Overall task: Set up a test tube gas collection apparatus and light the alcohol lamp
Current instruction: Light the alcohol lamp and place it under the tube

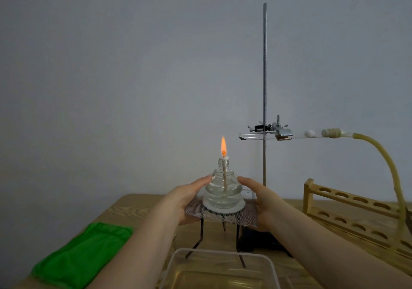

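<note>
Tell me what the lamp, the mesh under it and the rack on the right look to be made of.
Alcohol lamp: clear glass, apparently; liquid and wick show through. Mesh: seemingly dark wire gauze with a white round centre, material unclear. Test tube rack: pale wood, judging by its grain and matte look.

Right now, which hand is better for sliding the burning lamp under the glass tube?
Probably the left hand: the tube lies to the lamp's right, so the left pushes toward it while the right hand steadies the mesh.

Light: you work in dim, even grey light.
Glow: the flame (223,146) shines orange.
Edges: wide-angle bending, slight softness.
</note>
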`<state>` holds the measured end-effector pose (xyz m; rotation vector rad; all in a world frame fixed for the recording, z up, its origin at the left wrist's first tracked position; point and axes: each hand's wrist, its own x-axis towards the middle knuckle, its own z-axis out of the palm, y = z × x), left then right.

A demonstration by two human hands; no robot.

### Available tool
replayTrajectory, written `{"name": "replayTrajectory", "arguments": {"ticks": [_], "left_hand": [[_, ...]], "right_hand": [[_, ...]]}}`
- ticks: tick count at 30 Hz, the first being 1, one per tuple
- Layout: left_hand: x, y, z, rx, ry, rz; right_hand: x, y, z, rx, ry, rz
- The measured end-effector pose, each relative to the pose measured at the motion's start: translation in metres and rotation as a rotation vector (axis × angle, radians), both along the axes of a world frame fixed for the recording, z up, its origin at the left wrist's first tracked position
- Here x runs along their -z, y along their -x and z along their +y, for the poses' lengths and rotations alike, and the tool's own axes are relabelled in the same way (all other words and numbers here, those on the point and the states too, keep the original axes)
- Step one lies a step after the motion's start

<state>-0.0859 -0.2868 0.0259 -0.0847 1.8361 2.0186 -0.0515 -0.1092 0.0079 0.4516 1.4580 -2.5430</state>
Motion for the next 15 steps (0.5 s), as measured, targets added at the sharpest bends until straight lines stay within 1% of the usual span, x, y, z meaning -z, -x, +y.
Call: {"name": "replayTrajectory", "arguments": {"ticks": [8, 15], "left_hand": [[0.0036, 0.0001, 0.0066, 0.006, 0.018, -0.007], [0.0067, -0.0003, 0.0099, -0.007, 0.024, -0.008]], "right_hand": [[0.0022, -0.0022, 0.0058, 0.022, 0.002, -0.011], [0.0003, -0.0076, 0.0088, -0.009, 0.015, -0.001]]}}
